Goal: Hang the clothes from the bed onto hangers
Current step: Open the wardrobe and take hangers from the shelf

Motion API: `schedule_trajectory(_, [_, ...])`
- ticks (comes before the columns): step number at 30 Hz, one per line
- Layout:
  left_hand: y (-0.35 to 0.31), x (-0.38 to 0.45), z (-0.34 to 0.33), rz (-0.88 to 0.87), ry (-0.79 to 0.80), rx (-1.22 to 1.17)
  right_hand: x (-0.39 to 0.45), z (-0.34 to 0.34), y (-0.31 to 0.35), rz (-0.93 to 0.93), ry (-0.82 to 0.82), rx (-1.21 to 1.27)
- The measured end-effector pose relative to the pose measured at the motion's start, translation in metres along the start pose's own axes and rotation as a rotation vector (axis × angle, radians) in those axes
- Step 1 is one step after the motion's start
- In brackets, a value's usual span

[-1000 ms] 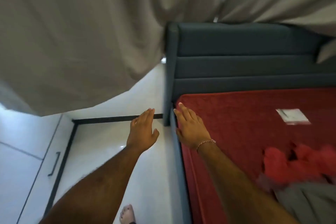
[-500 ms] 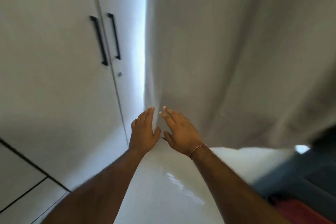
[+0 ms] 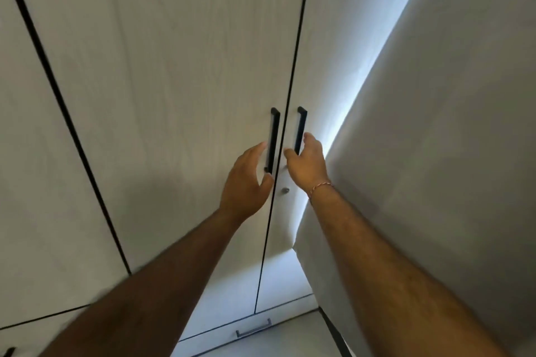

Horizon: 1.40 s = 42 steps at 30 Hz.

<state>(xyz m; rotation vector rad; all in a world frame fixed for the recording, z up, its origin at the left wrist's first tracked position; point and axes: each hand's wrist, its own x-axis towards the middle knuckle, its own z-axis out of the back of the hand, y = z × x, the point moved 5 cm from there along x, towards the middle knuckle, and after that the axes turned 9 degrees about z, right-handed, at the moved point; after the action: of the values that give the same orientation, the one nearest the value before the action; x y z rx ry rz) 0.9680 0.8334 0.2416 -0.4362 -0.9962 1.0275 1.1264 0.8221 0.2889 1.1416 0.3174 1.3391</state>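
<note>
At the wardrobe doors, your left hand [image 3: 246,182] cups the left handle [image 3: 273,140], your right hand [image 3: 309,162] the right handle [image 3: 300,130]; fingers loosely curled, neither clamped yet. Handles run vertical, directly ahead. Clothes and hangers out of view.

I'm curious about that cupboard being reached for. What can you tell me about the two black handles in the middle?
The two black handles are slim upright bars, metal by the look, one on each pale wood-grain door, flanking the dark seam between them. Both doors look closed. The left hand reaches around the left bar's lower part; the right hand has fingers curling at the right bar's lower end. A firm grip cannot be confirmed.
</note>
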Motion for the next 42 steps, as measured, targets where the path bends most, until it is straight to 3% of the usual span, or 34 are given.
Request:
schedule_trajectory(4, [-0.010, 0.003, -0.009, -0.001, -0.033, 0.048, 0.016, -0.005, -0.012, -0.027, -0.058, 0.114])
schedule_trajectory(9, [-0.015, -0.030, -0.026, 0.051, -0.064, 0.068, 0.012, 0.001, -0.026, -0.056, 0.053, 0.213])
schedule_trajectory(15, [-0.034, -0.032, -0.034, 0.091, -0.121, -0.010, -0.027, 0.025, -0.028, 0.046, 0.025, 0.127])
schedule_trajectory(18, [-0.051, -0.036, -0.045, 0.153, -0.040, -0.139, -0.060, 0.041, -0.031, 0.028, -0.053, 0.069])
schedule_trajectory(23, [-0.093, -0.070, -0.069, 0.081, 0.177, -0.286, -0.108, 0.092, -0.035, -0.072, -0.180, 0.127])
schedule_trajectory(29, [-0.136, -0.127, -0.102, 0.110, 0.437, -0.376, -0.142, 0.164, -0.050, -0.183, -0.187, 0.072])
schedule_trajectory(34, [-0.165, -0.155, -0.118, 0.089, 0.506, -0.337, -0.154, 0.218, -0.068, -0.236, -0.266, 0.014])
schedule_trajectory(42, [-0.223, -0.131, -0.150, 0.009, 0.516, -0.256, -0.159, 0.265, -0.099, -0.190, -0.355, -0.241])
